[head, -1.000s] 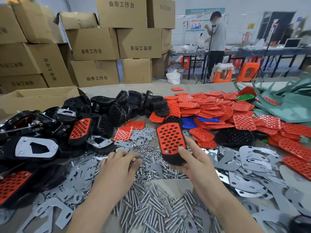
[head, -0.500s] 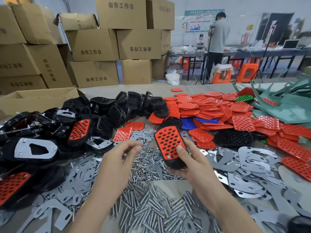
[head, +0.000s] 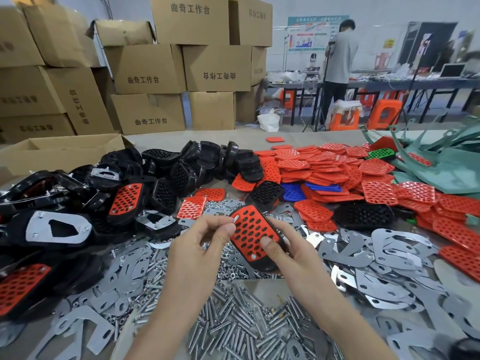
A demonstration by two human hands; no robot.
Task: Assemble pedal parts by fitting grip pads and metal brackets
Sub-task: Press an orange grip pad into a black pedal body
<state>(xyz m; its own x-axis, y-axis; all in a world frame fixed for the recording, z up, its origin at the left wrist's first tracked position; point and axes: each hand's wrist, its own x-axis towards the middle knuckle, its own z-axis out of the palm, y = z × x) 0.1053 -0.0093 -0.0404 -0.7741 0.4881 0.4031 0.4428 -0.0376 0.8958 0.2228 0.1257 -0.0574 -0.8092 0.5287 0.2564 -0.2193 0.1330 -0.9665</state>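
The pedal [head: 253, 237] is up off the tabletop [head: 259, 285], held mid-scene over the loose hardware. The right hand [head: 293, 249] has its grip closed round the pedal's right edge, thumb flat on the red pad face and fingers curled behind. That tilts the perforated side toward the worker so the holes can be seen. The left hand [head: 200, 242], at nine o'clock of the pedal, has a narrow grip: thumb and forefinger pinch a small bolt [head: 235, 219], its tip at the pedal's upper-left corner. I judge it is being lined up with a corner hole, to pin pad and shell together (one silver head shows near the bottom of the pad, about six o'clock on its face).

The stock lies within arm's reach, and sensibly so. A heap of bolts [head: 233, 331] sits at six o'clock, straight below the hands, with nuts [head: 228, 268] scattered just above it. Flat metal brackets [head: 389, 253] spread from three to five o'clock. Loose red grip pads [head: 324, 165] pile up at one o'clock, bare black shells [head: 207, 162] at twelve, and finished pedals [head: 124, 197] gather at nine to ten o'clock. The bolt is tiny and the hole small, so I'd say a steady aim matters here.
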